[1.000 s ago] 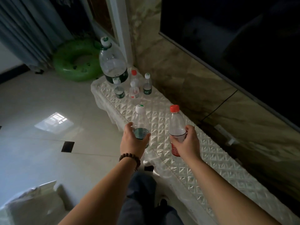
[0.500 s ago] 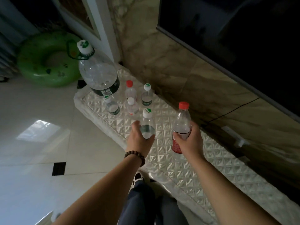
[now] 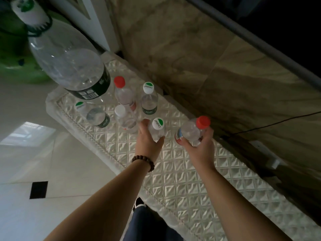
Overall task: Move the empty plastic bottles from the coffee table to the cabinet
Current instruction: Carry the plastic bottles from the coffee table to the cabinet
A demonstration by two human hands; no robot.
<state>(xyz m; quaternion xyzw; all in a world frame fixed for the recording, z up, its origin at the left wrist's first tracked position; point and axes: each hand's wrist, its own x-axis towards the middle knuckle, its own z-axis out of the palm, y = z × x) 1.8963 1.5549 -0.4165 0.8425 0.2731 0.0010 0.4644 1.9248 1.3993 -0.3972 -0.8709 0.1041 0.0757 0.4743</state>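
Under your arms runs the cabinet [image 3: 182, 174], a long low unit against the marbled wall, its top covered by a pale quilted cloth. At its far end stands the large clear jug [image 3: 69, 66] with a dark green label, a white cap and a green carry ring, by far the biggest bottle here. Just in front of it four small bottles stand upright and close together: a red-capped bottle [image 3: 124, 94], a green-and-white-capped bottle [image 3: 149, 100] to its right, a white-capped bottle [image 3: 125, 119] nearer you, and another green-and-white-capped one [image 3: 97, 113] toward the floor-side edge. Your left hand [image 3: 147, 141] wraps its grip round the body of a small bottle with a green-and-white cap [image 3: 157, 127], fingers curled on one side and thumb on the other, right next to the white-capped bottle; you cannot tell whether its base touches the cloth. Your right hand [image 3: 199, 148] grips a red-capped bottle with a red label [image 3: 191, 131], tilted and held above the cloth, near the wall side. A beaded bracelet [image 3: 143, 161] circles your left wrist. A green swim ring [image 3: 15, 63] lies on the tiled floor behind the jug.
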